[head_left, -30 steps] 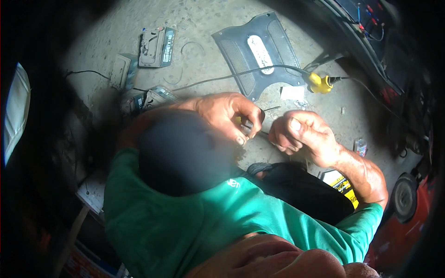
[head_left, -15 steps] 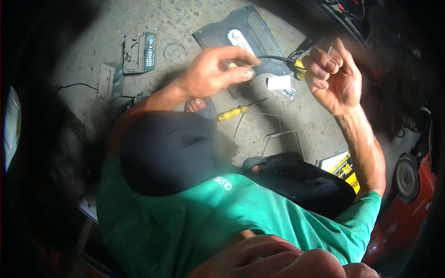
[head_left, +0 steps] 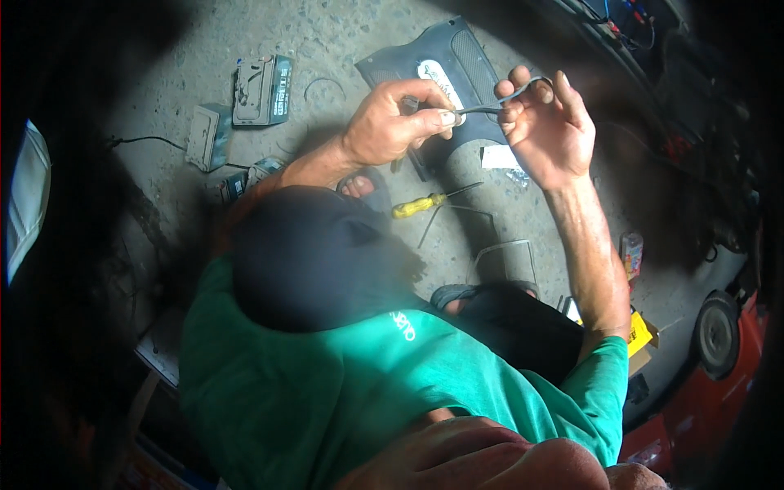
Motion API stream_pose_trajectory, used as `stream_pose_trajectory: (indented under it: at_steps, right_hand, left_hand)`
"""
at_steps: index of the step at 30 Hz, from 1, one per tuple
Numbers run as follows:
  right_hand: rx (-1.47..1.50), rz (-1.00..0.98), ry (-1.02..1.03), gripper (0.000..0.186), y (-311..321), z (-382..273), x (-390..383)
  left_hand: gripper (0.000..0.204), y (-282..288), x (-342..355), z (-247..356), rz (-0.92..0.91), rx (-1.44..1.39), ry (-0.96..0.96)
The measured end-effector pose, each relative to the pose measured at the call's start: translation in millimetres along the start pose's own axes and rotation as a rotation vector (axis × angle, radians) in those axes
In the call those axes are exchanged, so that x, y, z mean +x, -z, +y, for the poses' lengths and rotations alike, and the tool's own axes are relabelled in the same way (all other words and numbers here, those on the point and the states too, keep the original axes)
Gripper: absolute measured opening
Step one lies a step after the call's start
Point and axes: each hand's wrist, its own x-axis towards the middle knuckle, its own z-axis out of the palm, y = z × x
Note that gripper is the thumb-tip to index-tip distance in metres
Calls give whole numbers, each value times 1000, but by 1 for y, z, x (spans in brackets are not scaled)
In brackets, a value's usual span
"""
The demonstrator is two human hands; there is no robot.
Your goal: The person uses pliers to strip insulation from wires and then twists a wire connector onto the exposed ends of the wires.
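Both hands [head_left: 482,122] pinching thin wire [head_left: 498,104], yellow screwdriver [head_left: 418,205] on floor below, grey panel [head_left: 457,61] behind

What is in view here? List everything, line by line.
wire: 1, grey, bent, pinched between two raised hands
panel: 1, dark grey, floor at top
screwdriver: 1, yellow handle, floor at centre
boxes: 2, grey, floor at upper left
wire loops: about 2, grey, floor right of the screwdriver
paper: 1, white, below the panel
carton: 1, yellow, right
wheel: 1, black, on a red machine, far right
floor: grey concrete
person: 1, green shirt, crouched at centre, seen from above
hands: 2, that person's, holding the wire
own limb: bare skin, lower edge; own hands not seen
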Motion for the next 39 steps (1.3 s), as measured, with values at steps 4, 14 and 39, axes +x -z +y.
stream_pose_trajectory:
  at_steps: [4, 14, 39]
  right_hand:
    - [9, -53, 71, 27, -1, 12, 8]
    - [-37, -172, -72, 12, -9, 31, 5]
    - [-1189, -53, 9, 21, -28, 54, 7]
  left_hand:
    - [16, -1, 2, -18, -41, -235, 149]
    - [16, -6, -1, -22, -223, -38, 268]
    - [10, 20, -4, -3, 195, 427, -202]
